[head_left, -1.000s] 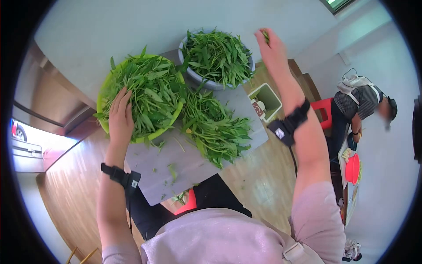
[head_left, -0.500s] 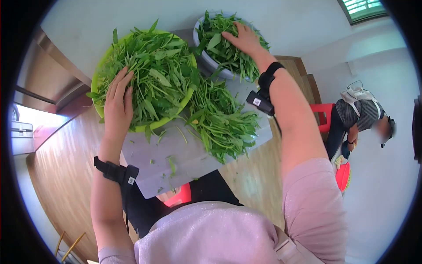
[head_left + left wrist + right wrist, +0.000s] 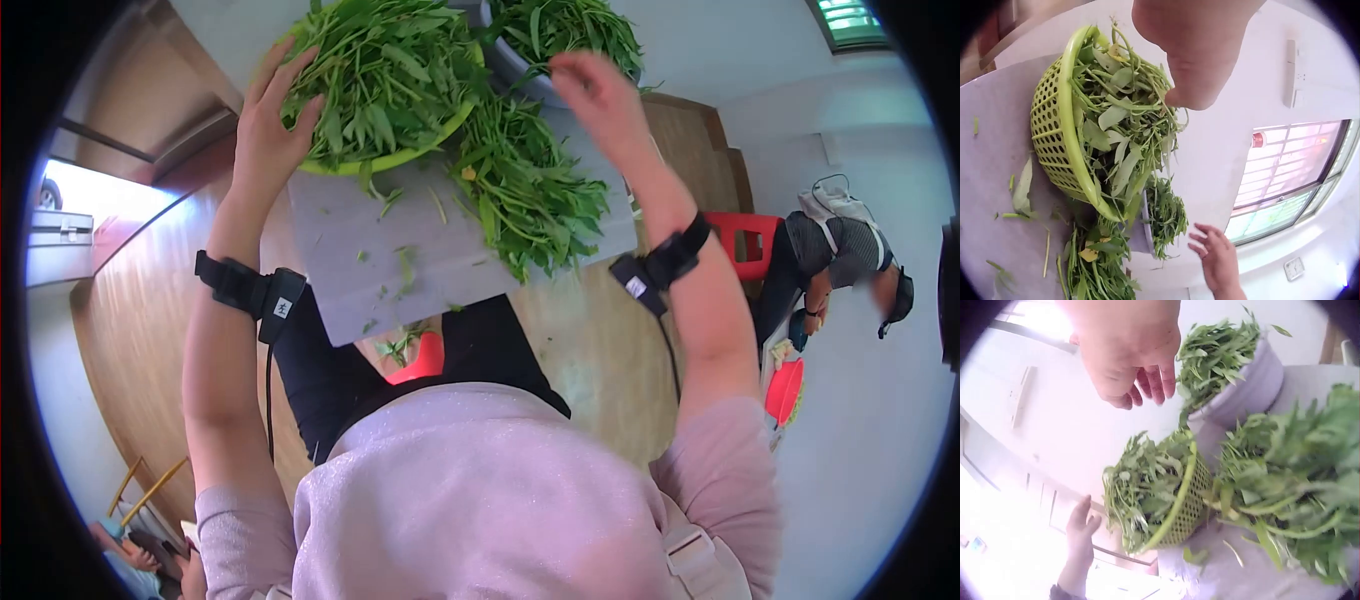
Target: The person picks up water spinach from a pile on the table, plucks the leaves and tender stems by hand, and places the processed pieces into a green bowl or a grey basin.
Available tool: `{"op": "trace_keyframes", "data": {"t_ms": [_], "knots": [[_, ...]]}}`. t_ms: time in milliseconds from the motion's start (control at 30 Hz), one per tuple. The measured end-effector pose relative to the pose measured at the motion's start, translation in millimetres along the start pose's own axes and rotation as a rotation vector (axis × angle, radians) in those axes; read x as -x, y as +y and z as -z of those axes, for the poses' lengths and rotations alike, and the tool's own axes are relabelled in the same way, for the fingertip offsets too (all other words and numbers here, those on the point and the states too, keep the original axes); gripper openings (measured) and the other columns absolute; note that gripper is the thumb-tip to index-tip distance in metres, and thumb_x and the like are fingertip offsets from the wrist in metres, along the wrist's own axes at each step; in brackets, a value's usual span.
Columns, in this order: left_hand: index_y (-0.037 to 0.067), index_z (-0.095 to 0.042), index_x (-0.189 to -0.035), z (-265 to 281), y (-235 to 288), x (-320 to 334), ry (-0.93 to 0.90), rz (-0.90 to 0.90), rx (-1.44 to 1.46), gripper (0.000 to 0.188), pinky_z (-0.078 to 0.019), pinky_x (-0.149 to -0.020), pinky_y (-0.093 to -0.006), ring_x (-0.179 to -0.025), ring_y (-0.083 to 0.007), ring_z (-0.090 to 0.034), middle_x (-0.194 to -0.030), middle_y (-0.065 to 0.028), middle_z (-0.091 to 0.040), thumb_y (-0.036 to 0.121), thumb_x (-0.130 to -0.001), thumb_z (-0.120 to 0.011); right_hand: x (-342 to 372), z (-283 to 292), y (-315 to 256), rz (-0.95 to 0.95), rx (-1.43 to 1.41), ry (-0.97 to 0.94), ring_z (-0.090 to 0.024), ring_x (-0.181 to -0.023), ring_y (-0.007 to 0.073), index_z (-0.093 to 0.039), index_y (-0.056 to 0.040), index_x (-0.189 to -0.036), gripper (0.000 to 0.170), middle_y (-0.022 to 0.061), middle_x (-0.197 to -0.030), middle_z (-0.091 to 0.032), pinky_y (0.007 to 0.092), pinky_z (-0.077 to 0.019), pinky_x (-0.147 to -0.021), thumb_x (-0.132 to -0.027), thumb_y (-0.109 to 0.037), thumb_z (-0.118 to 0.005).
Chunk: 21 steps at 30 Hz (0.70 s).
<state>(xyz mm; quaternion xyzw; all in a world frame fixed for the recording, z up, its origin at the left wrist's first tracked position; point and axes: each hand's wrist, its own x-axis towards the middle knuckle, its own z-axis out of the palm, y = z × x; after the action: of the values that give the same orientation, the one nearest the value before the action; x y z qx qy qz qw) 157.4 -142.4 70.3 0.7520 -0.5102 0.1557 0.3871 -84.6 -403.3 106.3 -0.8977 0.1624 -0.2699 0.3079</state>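
Leafy greens with long narrow leaves [image 3: 385,75], like water spinach, heap high in a yellow-green perforated basket [image 3: 1054,134]. My left hand [image 3: 270,125] rests at the basket's left side against the heap, thumb and fingers spread. Beside it stands a pale purple basin [image 3: 1250,387], full of the same leafy stems. Just in front of that basin hovers my right hand [image 3: 605,105], fingers loosely bent with nothing seen between them. A loose pile of greens [image 3: 530,190] lies on the grey tabletop [image 3: 390,265], below the basin and nearest to me.
Leaf scraps [image 3: 405,268] dot the tabletop near its front edge. Under that edge a red item [image 3: 418,360] shows between my legs. To the right, another person [image 3: 835,250] bends beside a red stool [image 3: 745,245] and a red basin [image 3: 785,390].
My right hand first held a small bit of greens beyond the basin, then lay open on the basin's heap, and now has drawn back toward me. The left hand stays by the basket.
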Motion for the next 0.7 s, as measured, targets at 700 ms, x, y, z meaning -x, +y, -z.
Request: {"op": "trace_keyframes", "data": {"t_ms": [700], "knots": [[0.003,-0.063,-0.103,111,-1,269,0.091,0.866,0.459,0.016,-0.0445,-0.084,-0.0232,-0.101,-0.0130,-0.056,-0.104,-0.0028,-0.061,0.002,-0.088,-0.056,110,-72,32,-0.075,0.553,-0.089,-0.055,-0.088,0.0286,-0.060,-0.0064,-0.083,0.022,0.0080,-0.087,-0.057,0.0414,-0.0438,-0.075,-0.070,-0.022,-0.070]]}}
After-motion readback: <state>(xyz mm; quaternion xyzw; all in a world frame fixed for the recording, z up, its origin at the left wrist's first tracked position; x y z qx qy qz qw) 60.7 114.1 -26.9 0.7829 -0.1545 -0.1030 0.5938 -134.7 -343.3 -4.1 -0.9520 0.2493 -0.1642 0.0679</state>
